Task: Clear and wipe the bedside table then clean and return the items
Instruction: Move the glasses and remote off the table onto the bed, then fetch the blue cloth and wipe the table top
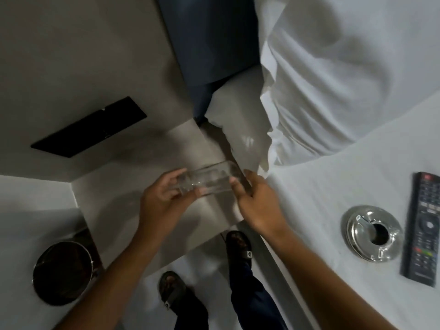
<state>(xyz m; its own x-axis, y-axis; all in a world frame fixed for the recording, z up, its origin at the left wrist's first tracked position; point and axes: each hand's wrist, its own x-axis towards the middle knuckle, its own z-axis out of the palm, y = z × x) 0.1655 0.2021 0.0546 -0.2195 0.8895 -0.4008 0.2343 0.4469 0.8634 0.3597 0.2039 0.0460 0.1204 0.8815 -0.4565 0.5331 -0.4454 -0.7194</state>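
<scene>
A clear glass tray [210,178] hangs above the grey bedside table [152,163], held level between both hands. My left hand [162,198] grips its left end and my right hand [256,201] grips its right end. On the white bed sheet to the right lie a shiny metal ashtray [371,232] and a black remote control [422,228], side by side. The table top under the tray shows nothing on it.
A black switch panel [89,127] is set in the wall behind the table. A dark round waste bin [63,272] stands on the floor at the left. White pillows [333,79] and a blue headboard [209,39] are beyond. My sandalled feet [238,244] stand beside the bed [309,191].
</scene>
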